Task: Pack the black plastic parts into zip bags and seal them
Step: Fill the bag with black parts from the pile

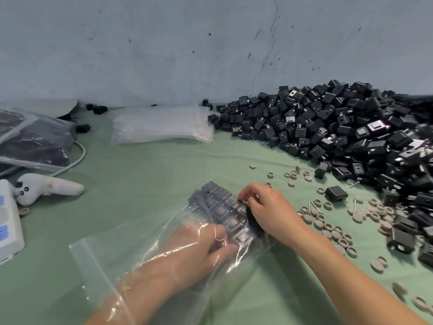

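the left fingers (225, 249) are curled, thumb on top, round the near end of a block of black parts (219, 206) inside the zip bag (110, 261). the whole left hand (199, 247) and its forearm lie inside the bag, seen through the film. the right fingers (243, 195) are bent and pinch the film at the block's far edge from outside; the right hand (269, 211) rests against the block's 3 o'clock side.

the parts in the bag are small dark cubes with paler square faces, packed side by side in neat rows. the block's long axis runs from 11 o'clock to 5 o'clock. the bag is clear, crinkled and glossy. it lies on the green bench (140, 184) at front centre, long axis from 7 o'clock to 1 o'clock, open mouth toward 7 o'clock, the parts at its closed far end.

at 2 o'clock a large loose pile of black parts (351, 127) is heaped against the wall. grey round caps (328, 228) lie scattered at 3 o'clock. a stack of empty bags (161, 124) lies at 12 o'clock, filled bags (35, 141) at 10 o'clock, and a white controller (46, 187) at 9 o'clock.
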`<state>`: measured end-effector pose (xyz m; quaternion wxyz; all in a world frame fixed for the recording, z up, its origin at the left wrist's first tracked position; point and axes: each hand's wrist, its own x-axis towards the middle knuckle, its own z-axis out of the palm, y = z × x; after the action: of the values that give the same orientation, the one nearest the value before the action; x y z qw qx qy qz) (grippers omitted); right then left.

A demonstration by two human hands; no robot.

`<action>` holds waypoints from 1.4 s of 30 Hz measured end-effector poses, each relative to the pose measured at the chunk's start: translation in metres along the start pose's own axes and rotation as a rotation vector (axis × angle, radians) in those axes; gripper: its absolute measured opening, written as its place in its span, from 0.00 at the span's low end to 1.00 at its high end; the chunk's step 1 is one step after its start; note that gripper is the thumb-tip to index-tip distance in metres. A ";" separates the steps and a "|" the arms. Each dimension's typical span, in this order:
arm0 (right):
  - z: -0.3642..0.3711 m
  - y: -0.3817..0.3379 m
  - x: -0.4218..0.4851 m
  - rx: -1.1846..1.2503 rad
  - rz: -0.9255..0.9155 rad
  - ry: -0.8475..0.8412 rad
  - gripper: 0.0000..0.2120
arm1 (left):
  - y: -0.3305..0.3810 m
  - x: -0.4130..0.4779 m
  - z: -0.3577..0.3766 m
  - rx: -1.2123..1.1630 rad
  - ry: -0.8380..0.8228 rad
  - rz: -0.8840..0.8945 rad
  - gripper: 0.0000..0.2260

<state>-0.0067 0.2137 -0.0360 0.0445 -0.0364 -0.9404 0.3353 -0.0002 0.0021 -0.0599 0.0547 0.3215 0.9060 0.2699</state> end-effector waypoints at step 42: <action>0.051 -0.042 0.012 -0.436 -0.262 -0.253 0.27 | -0.091 -0.097 -0.121 -0.898 0.603 -0.886 0.13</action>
<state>-0.0256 0.1506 -0.0478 -0.0393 0.1190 -0.9850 0.1185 -0.0072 -0.1711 -0.0123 0.0335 -0.2211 0.7281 0.6480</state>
